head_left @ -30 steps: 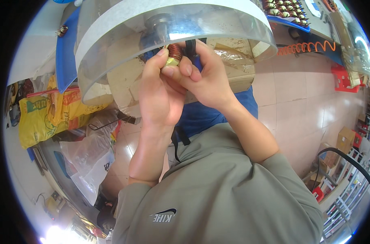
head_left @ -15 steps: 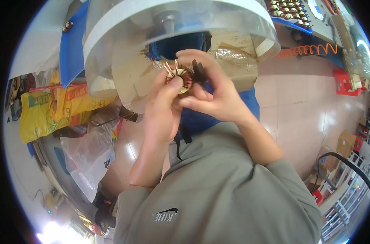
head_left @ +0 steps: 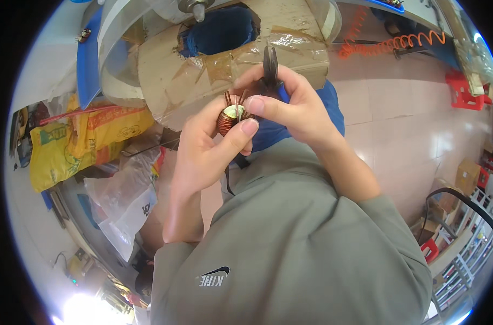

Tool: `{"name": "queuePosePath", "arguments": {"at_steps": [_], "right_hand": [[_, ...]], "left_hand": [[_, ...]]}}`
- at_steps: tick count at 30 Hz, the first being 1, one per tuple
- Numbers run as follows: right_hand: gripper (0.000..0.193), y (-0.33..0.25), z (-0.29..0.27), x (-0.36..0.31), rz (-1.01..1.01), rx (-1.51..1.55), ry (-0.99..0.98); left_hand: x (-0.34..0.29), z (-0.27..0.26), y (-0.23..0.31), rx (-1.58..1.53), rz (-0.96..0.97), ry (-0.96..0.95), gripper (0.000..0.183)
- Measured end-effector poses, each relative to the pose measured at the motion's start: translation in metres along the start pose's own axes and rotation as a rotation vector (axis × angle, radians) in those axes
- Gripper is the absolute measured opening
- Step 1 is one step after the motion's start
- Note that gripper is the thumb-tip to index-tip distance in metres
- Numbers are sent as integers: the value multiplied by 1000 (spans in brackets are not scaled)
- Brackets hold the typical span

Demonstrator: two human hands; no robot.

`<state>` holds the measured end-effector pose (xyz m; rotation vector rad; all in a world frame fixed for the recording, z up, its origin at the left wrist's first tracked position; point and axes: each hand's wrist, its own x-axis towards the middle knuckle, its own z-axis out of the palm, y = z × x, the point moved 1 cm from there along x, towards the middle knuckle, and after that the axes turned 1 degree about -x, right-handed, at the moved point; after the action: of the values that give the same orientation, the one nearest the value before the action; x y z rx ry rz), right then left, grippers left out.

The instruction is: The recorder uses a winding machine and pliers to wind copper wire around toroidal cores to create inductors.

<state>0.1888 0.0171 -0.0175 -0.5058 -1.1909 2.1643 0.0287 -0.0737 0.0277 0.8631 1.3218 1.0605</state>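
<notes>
ok, your left hand [head_left: 205,143] is wrapped around a small copper-wound coil [head_left: 228,120], thumb pressed against its lower right side, fingers curled behind it. coil sits up in front of your chest, just below a taped cardboard box [head_left: 203,70], with a few bare copper wire ends [head_left: 234,99] sticking up from its top. your right hand [head_left: 292,111] is closed on a pair of black pliers [head_left: 270,67] with a blue handle; the nose points up past your fingers, and your right thumb reaches over to touch the top of the coil. both hands touch each other around the coil. can't tell if the plier tips are on any wire, they look clear above it. off to your left, a yellow printed bag [head_left: 78,141] and a clear plastic bag [head_left: 124,200] lie lower down. an orange coiled cable [head_left: 392,43] runs across the tiled floor [head_left: 420,119] at upper right. your grey sweatshirt [head_left: 300,249] fills the lower middle of the view.
</notes>
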Motion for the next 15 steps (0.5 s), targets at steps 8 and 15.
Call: {"name": "queuePosePath", "arguments": {"at_steps": [8, 15], "right_hand": [[47, 1, 1, -13, -121, -4, 63], [57, 4, 11, 7, -532, -763, 201]], "left_hand": [[3, 6, -7, -189, 53, 25, 24], [24, 11, -7, -397, 62, 76, 37]]}}
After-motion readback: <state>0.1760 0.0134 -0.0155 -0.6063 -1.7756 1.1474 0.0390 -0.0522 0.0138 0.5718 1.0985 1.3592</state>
